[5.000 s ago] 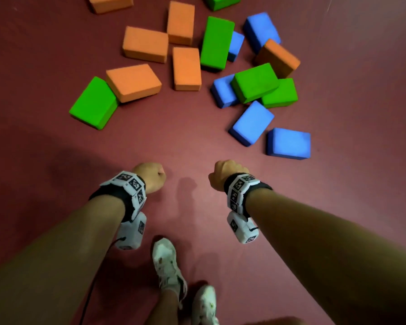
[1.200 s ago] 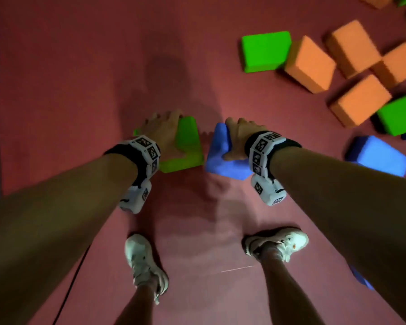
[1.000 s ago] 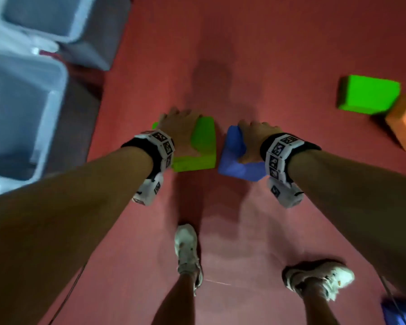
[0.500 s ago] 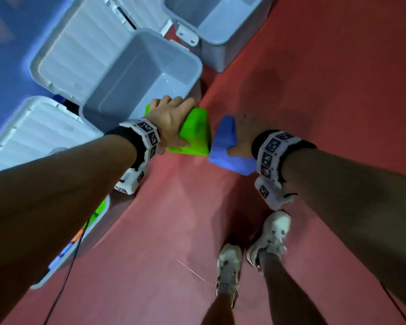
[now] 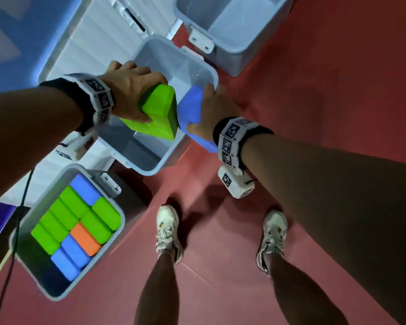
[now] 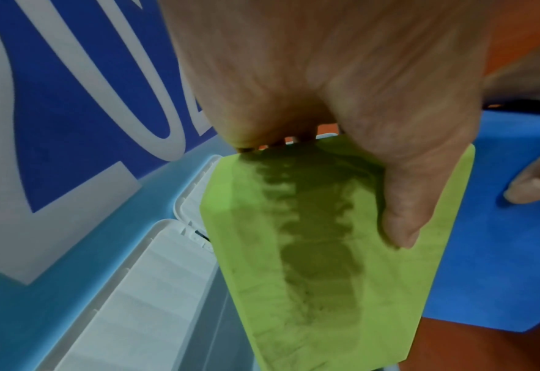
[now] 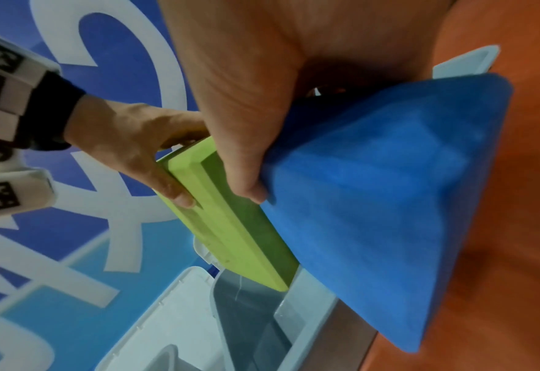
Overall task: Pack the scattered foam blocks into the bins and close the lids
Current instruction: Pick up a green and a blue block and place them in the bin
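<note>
My left hand (image 5: 131,90) grips a green foam block (image 5: 158,113) from above and holds it over the empty middle bin (image 5: 197,66). In the left wrist view the thumb lies along the green block (image 6: 325,263). My right hand (image 5: 211,109) grips a blue foam block (image 5: 190,106) over that bin's right rim, right beside the green one. The right wrist view shows the blue block (image 7: 389,200) tilted, with the green block (image 7: 239,226) and my left hand (image 7: 128,140) just behind it. Both blocks are in the air.
A nearer bin (image 5: 26,261) at the lower left holds several green, blue and orange blocks. A third empty bin (image 5: 232,59) stands at the top right. White open lids (image 5: 92,41) lie behind the bins against a blue wall. My feet (image 5: 168,231) stand on the red floor.
From empty fists I have picked up the green and blue blocks. I turned left from the scattered blocks to the bins, and both blocks have moved over the middle bin.
</note>
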